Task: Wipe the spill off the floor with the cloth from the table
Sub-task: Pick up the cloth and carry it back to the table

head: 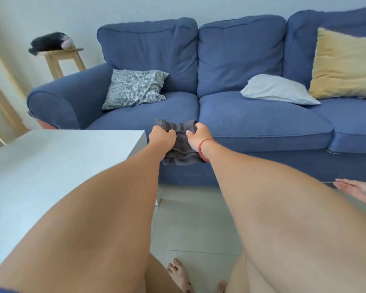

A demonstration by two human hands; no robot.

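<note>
A dark grey cloth (pixel 181 144) hangs in the air in front of the blue sofa, just past the white table's far right corner. My left hand (pixel 162 136) grips its upper left part and my right hand (pixel 197 135), with a red string on the wrist, grips its upper right part. The cloth's lower edge droops below both wrists. The white table (pixel 51 161) fills the left side under my left arm. Pale floor tiles (pixel 194 225) show between my arms; I cannot make out a spill on them.
A blue sofa (pixel 251 123) with a patterned, a white and a yellow cushion spans the back. A wooden stool (pixel 60 58) with a black furry thing stands far left. Another person's hand (pixel 359 190) reaches in at the right edge. My bare feet (pixel 180 273) are at the bottom.
</note>
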